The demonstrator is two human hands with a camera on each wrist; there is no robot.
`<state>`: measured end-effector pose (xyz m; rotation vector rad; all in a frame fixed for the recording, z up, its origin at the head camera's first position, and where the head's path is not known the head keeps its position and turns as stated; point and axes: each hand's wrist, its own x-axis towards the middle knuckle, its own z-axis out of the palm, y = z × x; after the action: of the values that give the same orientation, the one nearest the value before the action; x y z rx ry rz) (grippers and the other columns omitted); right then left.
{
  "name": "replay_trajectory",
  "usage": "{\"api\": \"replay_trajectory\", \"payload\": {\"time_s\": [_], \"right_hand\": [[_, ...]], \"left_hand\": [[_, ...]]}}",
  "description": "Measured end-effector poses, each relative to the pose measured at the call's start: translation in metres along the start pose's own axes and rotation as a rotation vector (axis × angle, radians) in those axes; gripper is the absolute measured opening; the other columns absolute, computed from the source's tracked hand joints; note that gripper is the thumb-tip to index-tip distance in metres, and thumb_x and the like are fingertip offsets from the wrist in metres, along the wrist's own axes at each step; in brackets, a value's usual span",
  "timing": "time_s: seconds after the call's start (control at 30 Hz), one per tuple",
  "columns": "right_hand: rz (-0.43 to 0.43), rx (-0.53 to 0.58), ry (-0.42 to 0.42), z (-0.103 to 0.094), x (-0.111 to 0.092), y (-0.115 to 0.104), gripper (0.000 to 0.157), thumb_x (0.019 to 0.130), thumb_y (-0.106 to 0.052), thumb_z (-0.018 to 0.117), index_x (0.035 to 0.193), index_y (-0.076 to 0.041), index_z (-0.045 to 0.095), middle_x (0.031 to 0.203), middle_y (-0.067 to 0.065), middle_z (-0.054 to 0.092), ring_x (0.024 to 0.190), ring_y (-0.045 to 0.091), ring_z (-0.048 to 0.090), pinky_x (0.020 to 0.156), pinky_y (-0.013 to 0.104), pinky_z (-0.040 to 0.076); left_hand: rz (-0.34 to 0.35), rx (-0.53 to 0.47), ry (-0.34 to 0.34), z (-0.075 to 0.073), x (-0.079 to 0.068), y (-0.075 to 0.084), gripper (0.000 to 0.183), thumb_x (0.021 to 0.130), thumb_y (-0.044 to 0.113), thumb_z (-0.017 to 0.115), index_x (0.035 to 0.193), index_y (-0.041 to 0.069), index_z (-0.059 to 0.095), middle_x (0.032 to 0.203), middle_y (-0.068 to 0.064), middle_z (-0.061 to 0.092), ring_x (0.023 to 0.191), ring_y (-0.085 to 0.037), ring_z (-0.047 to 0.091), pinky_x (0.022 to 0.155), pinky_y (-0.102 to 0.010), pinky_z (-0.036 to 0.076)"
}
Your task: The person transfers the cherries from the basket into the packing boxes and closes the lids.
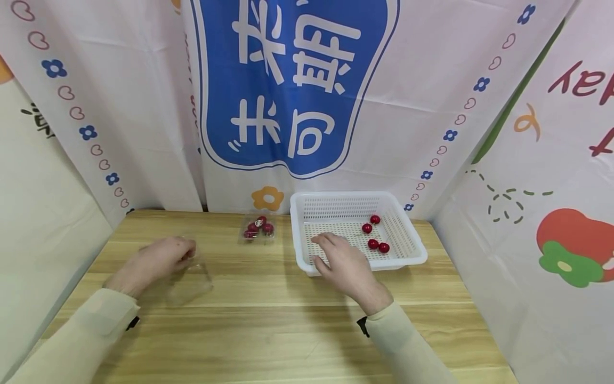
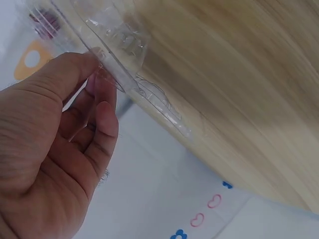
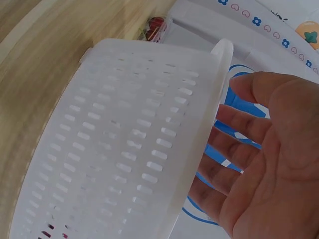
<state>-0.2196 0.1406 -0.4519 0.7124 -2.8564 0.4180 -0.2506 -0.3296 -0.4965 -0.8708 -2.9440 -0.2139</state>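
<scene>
My left hand (image 1: 155, 261) pinches the edge of a clear plastic box (image 1: 194, 282) between thumb and fingers, over the left part of the table. In the left wrist view the thin see-through wall of the box runs past the fingertips (image 2: 105, 117). My right hand (image 1: 347, 264) is over the near left side of a white perforated basket (image 1: 417, 256), fingers loosely bent and holding nothing. Several red cherries (image 1: 366, 228) lie in the right half of the basket. The right wrist view has the fingers close to the basket's rim (image 3: 223, 59).
Another clear box (image 1: 243, 234) with several dark red cherries inside stands at the back, left of the basket. The wooden table (image 1: 268, 330) ends at a printed cloth (image 1: 158, 133) behind it, with more cloth at both sides.
</scene>
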Motion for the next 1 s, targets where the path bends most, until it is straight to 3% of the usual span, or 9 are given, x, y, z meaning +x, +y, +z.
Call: {"api": "replay_trajectory", "payload": {"time_s": [0.2,0.6,0.77,1.0], "right_hand": [[-0.004,-0.031,0.004,0.000,-0.001,0.006,0.047,0.113,-0.033,0.079,0.157,-0.015,0.073,0.157,0.009,0.077,0.143,0.035,0.076,0.115,0.056,0.069],[-0.006,-0.014,0.025,0.002,-0.002,0.011,0.047,0.111,-0.028,0.081,0.154,-0.012,0.074,0.154,0.010,0.078,0.140,0.035,0.078,0.116,0.056,0.069],[0.000,-0.014,0.025,0.002,-0.003,0.013,0.047,0.112,-0.030,0.079,0.155,-0.013,0.074,0.155,0.009,0.078,0.140,0.035,0.078,0.115,0.055,0.069],[0.010,-0.013,0.022,0.003,-0.003,0.014,0.047,0.113,-0.032,0.079,0.156,-0.015,0.073,0.155,0.008,0.078,0.141,0.034,0.077,0.112,0.056,0.071]], "left_hand": [[0.014,-0.012,0.035,0.003,0.012,0.020,0.024,0.096,-0.001,0.091,0.094,0.013,0.071,0.087,0.005,0.073,0.077,-0.009,0.064,0.066,-0.034,0.060],[-0.017,-0.086,0.055,0.005,0.036,0.076,0.014,0.101,-0.001,0.086,0.097,0.007,0.074,0.086,0.001,0.072,0.076,-0.010,0.064,0.066,-0.033,0.061],[-0.088,-0.130,0.016,0.006,0.040,0.096,0.014,0.105,0.001,0.084,0.096,0.008,0.074,0.088,0.001,0.072,0.077,-0.010,0.062,0.066,-0.031,0.058],[-0.143,-0.108,-0.010,0.009,0.050,0.115,0.010,0.103,0.007,0.088,0.100,0.005,0.078,0.092,-0.007,0.077,0.080,-0.018,0.071,0.071,-0.038,0.068]]}}
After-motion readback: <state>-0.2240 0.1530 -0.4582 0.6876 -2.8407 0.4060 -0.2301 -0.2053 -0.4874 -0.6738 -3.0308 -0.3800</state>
